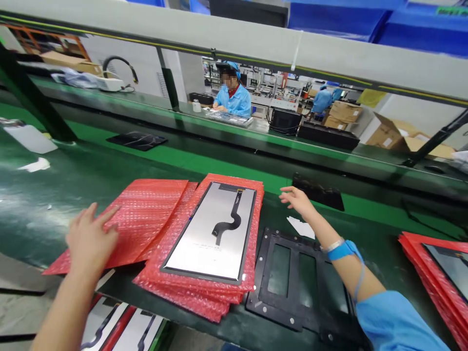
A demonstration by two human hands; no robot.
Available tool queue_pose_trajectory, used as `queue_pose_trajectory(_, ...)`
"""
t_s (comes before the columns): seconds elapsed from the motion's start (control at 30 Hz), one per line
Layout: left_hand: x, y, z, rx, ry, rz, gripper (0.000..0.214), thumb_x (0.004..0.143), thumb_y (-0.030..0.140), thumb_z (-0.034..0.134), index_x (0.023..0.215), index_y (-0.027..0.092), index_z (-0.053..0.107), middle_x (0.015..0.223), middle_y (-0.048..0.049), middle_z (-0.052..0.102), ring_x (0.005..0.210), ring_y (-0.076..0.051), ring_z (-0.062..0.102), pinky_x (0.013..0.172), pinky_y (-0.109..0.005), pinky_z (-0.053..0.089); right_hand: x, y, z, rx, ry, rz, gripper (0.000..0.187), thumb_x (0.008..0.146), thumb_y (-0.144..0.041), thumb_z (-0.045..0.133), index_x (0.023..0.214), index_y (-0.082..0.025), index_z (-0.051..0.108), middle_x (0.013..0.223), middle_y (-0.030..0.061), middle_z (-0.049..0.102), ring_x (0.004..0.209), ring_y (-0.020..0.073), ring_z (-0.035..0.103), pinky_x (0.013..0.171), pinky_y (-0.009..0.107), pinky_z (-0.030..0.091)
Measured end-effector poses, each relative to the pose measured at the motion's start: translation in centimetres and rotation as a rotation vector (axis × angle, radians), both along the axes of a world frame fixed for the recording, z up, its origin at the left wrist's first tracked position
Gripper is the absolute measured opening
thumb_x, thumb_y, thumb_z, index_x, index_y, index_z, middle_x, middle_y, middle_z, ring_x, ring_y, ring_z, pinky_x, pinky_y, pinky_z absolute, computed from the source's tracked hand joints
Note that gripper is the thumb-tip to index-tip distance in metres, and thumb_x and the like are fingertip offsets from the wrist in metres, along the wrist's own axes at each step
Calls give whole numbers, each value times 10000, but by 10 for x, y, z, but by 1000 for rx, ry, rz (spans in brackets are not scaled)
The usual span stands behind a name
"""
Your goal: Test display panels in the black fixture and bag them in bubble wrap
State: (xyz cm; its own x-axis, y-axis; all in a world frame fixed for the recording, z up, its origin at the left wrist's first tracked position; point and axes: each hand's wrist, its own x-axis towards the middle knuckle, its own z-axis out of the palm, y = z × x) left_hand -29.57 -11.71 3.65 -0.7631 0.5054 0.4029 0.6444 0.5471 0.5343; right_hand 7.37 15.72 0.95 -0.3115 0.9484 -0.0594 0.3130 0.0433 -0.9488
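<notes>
My left hand (89, 239), fingers spread, is over the left edge of a red bubble-wrap bag (146, 209); I cannot tell whether it touches. In the middle a display panel (210, 253) lies face down on a stack of red bubble-wrap bags (183, 297), its black ribbon cable (232, 222) curving over the silver back. My right hand (295, 199) hangs above the bench to the right of that stack, fingers apart and holding nothing. Below it are a scrap of white paper (302, 227) and a black frame-like fixture (292, 287) with rectangular openings.
Another red-bagged panel stack (435, 278) sits at the right edge. Below the bench's front edge, more panels (120, 326) lie lower down. Dark flat sheets (137, 140) rest toward the back. A metal beam (234, 34) crosses above; a co-worker (234, 100) sits beyond.
</notes>
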Motion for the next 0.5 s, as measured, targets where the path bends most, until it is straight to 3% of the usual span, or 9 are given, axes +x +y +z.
queue_pose_trajectory(0.03,15,-6,-3,83,-9,34,251,764,235,529,936,129,677,1232,-124,587,1229,-305,489,1081,-505,339,-14,3,0,15,3,14,184,788,-248,640,971,-235,652,845,20,722,802,182,672,601,251,483)
queue_pose_trajectory(0.1,55,-25,-13,411,-110,57,273,727,333,590,918,156,673,1055,-89,652,956,-247,605,987,-432,438,-44,10,-2,34,10,45,235,805,-311,640,1032,-248,639,895,9,717,894,188,658,703,283,497)
queue_pose_trajectory(0.17,104,-50,-28,569,-406,-27,297,722,440,648,879,188,656,833,-44,662,737,-206,607,764,-344,511,-72,13,-6,34,9,87,220,822,-361,627,997,-229,649,900,13,714,907,191,649,773,306,489)
queue_pose_trajectory(0.23,151,-70,-41,544,-786,-226,345,724,504,685,839,183,632,711,-38,650,608,-188,589,593,-304,497,-92,12,-10,22,-3,137,214,839,-394,613,887,-191,659,869,29,709,861,190,649,797,326,482)
queue_pose_trajectory(0.33,201,-76,-46,579,-1216,-356,434,767,546,657,977,175,577,757,-77,696,607,-213,644,467,-275,446,-103,6,-13,33,-31,179,300,847,-444,602,759,-161,646,809,42,694,785,186,638,782,340,475)
queue_pose_trajectory(0.4,214,-67,-41,540,-1324,-435,449,745,574,677,902,171,559,736,-85,702,596,-216,663,427,-253,423,-100,3,-10,80,-49,176,326,837,-470,592,723,-169,645,777,32,686,775,192,624,767,327,458)
queue_pose_trajectory(0.5,210,-52,-33,386,-1324,-510,531,647,656,714,690,190,466,624,-74,682,468,-184,628,370,-224,375,-93,0,-4,181,-76,159,293,813,-455,607,695,-188,641,724,5,665,768,196,602,756,308,434)
